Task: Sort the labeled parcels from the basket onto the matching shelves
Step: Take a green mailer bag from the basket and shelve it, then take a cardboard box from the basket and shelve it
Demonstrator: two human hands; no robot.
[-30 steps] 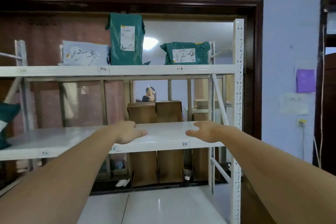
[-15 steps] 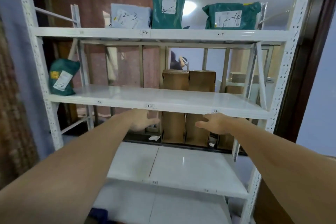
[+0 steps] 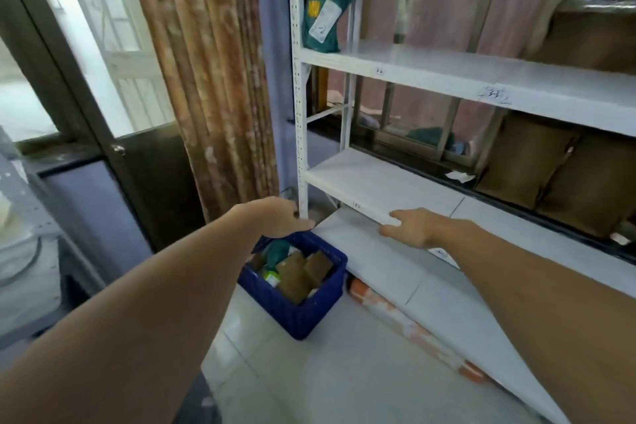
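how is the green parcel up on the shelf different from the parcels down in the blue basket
The green parcel stands upright and alone on a shelf, leaning by the rack's left post; the basket parcels lie jumbled together in the blue basket on the floor. The shelf parcel is a green bag with a white label facing out; most basket parcels are brown, with one green bag among them. The shelf one looks sorted; the basket ones are not.

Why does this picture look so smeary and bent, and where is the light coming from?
Head view: motion blur smears the curtain and green parcel; the wide lens bows the shelf post; daylight blows out the window at left; the basket stays fairly sharp.
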